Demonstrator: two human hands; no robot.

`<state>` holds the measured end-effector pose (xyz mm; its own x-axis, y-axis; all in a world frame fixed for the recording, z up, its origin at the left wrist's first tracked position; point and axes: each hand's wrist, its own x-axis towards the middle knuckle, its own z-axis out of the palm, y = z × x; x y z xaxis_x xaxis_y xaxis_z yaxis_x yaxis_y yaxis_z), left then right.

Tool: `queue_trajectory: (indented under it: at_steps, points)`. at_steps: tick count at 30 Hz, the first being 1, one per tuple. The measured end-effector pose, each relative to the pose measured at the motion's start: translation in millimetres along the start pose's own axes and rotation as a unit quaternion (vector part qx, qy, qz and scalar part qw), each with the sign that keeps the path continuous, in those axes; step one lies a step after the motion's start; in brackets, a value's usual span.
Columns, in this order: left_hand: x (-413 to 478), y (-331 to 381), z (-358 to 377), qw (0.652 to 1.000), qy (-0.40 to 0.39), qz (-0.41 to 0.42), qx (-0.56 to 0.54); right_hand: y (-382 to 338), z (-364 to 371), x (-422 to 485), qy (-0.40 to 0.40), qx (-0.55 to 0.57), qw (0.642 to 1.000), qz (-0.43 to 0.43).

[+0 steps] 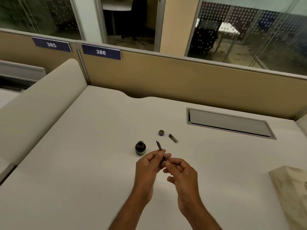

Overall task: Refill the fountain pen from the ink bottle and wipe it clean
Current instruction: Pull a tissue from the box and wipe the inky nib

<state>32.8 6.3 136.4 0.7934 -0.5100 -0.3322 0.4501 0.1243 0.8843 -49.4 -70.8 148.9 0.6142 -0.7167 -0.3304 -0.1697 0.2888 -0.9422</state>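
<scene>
A thin dark fountain pen (pixel 159 146) is held above the white desk (pixel 83 155), its nib pointing up and away. My left hand (pixel 148 165) pinches its middle section. My right hand (pixel 180 171) pinches its rear end between thumb and forefinger. Just left of the pen stands a small dark ink bottle (pixel 140 148), uncapped. Behind the pen lies the bottle's round cap (pixel 161 132), and to its right a short dark pen part (pixel 173 138), either cap or barrel.
A beige cloth (pixel 292 188) lies at the desk's right edge. A grey cable hatch (pixel 229 122) is set into the desk at the back right. Tan partition panels (pixel 166 77) wall the desk's back and a padded divider (pixel 41 105) its left.
</scene>
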Motion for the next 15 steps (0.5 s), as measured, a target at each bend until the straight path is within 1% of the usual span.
queue_trajectory:
  at_steps: [7, 15]
  points:
    - [-32.9, 11.4, 15.3, 0.998, -0.050, 0.004, 0.025, -11.6, -22.4, -35.1, 0.025, 0.015, 0.999, -0.023]
    - [-61.9, 4.6, 43.8, 0.992, -0.120, -0.029, 0.040, -13.0, -59.7, -71.3, 0.079, 0.018, 0.995, -0.050]
